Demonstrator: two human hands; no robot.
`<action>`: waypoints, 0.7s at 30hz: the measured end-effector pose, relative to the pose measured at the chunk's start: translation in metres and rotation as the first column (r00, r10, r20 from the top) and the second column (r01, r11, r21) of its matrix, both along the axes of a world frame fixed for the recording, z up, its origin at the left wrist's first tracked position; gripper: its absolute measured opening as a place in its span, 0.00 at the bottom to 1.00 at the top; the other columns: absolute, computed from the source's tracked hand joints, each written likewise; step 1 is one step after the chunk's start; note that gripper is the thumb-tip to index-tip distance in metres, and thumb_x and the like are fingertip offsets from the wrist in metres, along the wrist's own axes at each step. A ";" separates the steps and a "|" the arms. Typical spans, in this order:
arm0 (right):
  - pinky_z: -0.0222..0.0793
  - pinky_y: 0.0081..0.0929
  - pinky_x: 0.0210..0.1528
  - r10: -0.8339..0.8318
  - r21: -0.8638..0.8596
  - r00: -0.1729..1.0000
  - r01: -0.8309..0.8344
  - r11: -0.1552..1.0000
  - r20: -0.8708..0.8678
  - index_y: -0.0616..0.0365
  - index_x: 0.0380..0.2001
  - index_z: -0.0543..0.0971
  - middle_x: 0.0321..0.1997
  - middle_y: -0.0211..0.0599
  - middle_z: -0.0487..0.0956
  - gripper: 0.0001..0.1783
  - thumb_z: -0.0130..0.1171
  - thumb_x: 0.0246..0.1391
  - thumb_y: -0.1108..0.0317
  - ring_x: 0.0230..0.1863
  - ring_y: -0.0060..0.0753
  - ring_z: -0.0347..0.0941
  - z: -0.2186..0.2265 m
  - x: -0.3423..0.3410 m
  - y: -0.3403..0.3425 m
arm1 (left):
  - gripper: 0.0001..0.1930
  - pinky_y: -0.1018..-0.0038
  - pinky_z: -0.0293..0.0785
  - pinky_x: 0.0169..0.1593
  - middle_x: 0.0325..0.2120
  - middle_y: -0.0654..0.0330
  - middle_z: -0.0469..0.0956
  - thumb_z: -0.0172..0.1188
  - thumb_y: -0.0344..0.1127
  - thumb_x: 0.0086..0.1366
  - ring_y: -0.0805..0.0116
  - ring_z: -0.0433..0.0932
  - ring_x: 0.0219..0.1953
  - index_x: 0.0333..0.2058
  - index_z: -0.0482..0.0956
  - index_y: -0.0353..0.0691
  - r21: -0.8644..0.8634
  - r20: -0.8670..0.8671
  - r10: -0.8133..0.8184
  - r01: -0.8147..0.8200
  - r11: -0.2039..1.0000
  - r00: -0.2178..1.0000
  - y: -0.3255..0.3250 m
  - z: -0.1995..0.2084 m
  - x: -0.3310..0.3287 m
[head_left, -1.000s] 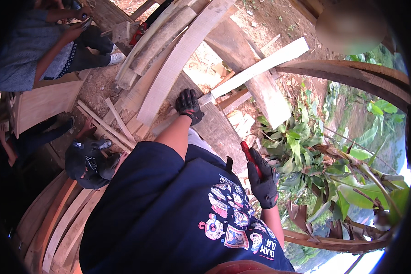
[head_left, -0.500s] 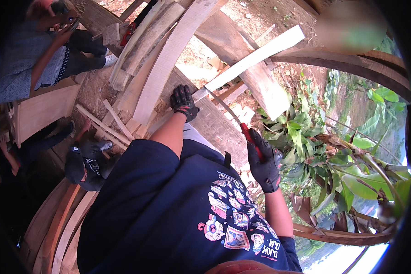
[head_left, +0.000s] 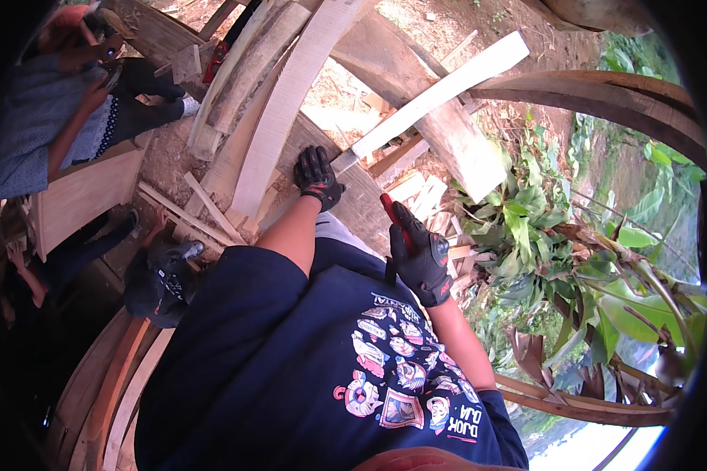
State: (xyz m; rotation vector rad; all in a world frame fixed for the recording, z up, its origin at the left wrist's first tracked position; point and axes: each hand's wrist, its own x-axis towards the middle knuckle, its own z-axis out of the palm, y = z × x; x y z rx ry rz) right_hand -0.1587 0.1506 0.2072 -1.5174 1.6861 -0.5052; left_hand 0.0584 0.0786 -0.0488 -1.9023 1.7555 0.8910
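My left hand (head_left: 319, 177), in a black glove, lies flat with its fingers stretched out on a rough wooden plank (head_left: 359, 188). Just right of its fingers is the near end of a pale wood strip (head_left: 440, 94), which slants away to the upper right over another board. My right hand (head_left: 421, 255), gloved too, is closed round the red handle (head_left: 389, 208) of a hand saw. The saw's blade can hardly be made out here; it seems to run from the handle toward the strip's near end.
Long boards (head_left: 271, 125) lie stacked ahead to the left. A thick board (head_left: 456, 149) lies under the strip. Leafy plants (head_left: 526, 228) grow on the right. One person (head_left: 23, 133) is at the upper left beside a wooden panel (head_left: 94, 184); a person in a cap (head_left: 149, 290) is lower left.
My right hand has moved left and up with the saw, closer to the strip and plank. The left hand stays nearly where it was. The blade, plain before, is now hardly visible.
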 end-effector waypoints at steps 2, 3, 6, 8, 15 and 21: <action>0.80 0.48 0.61 0.007 0.009 0.999 -0.006 1.000 -0.036 0.52 0.67 0.81 0.58 0.56 0.86 0.25 0.61 0.69 0.66 0.58 0.59 0.85 -0.012 -0.005 0.005 | 0.66 0.40 0.30 0.82 0.83 0.41 0.31 0.71 0.62 0.65 0.38 0.28 0.84 0.82 0.32 0.36 0.001 0.009 0.001 -0.001 1.000 1.000 0.002 -0.001 -0.002; 0.81 0.47 0.60 0.019 -0.042 0.998 -0.022 0.999 -0.060 0.53 0.67 0.81 0.57 0.53 0.87 0.24 0.62 0.69 0.66 0.56 0.57 0.86 -0.014 -0.007 0.003 | 0.66 0.40 0.30 0.82 0.83 0.41 0.31 0.71 0.61 0.65 0.38 0.28 0.84 0.82 0.32 0.36 0.004 0.006 0.000 0.000 1.000 1.000 0.002 -0.001 -0.002; 0.82 0.45 0.59 -0.022 0.006 0.997 0.022 1.000 -0.072 0.52 0.66 0.81 0.57 0.52 0.87 0.24 0.62 0.68 0.68 0.55 0.53 0.87 -0.010 -0.010 -0.005 | 0.66 0.40 0.30 0.82 0.83 0.41 0.31 0.71 0.61 0.65 0.38 0.27 0.84 0.81 0.32 0.36 0.009 0.000 -0.007 0.007 1.000 1.000 -0.002 -0.002 -0.001; 0.83 0.45 0.54 -0.018 -0.002 0.999 0.018 1.000 -0.049 0.50 0.67 0.81 0.54 0.53 0.88 0.24 0.62 0.68 0.67 0.50 0.55 0.88 -0.006 -0.009 -0.006 | 0.66 0.41 0.30 0.82 0.83 0.41 0.31 0.71 0.61 0.64 0.38 0.28 0.84 0.81 0.32 0.36 0.012 0.003 -0.009 0.009 1.000 1.000 -0.002 -0.001 -0.002; 0.83 0.49 0.45 -0.001 -0.118 0.998 -0.006 0.993 -0.057 0.38 0.74 0.74 0.53 0.47 0.88 0.31 0.60 0.68 0.66 0.42 0.56 0.87 -0.012 0.005 0.001 | 0.67 0.40 0.29 0.82 0.82 0.39 0.32 0.72 0.60 0.64 0.38 0.29 0.84 0.81 0.32 0.35 -0.014 0.016 -0.048 0.049 0.999 0.999 -0.004 -0.002 -0.001; 0.81 0.50 0.38 -0.002 -0.100 0.999 -0.004 0.995 -0.052 0.37 0.75 0.72 0.43 0.49 0.88 0.33 0.60 0.67 0.64 0.33 0.56 0.85 -0.072 0.019 -0.021 | 0.67 0.39 0.28 0.81 0.82 0.37 0.30 0.72 0.59 0.65 0.36 0.28 0.84 0.80 0.30 0.33 -0.007 -0.011 -0.068 0.068 0.998 0.998 -0.002 -0.012 0.002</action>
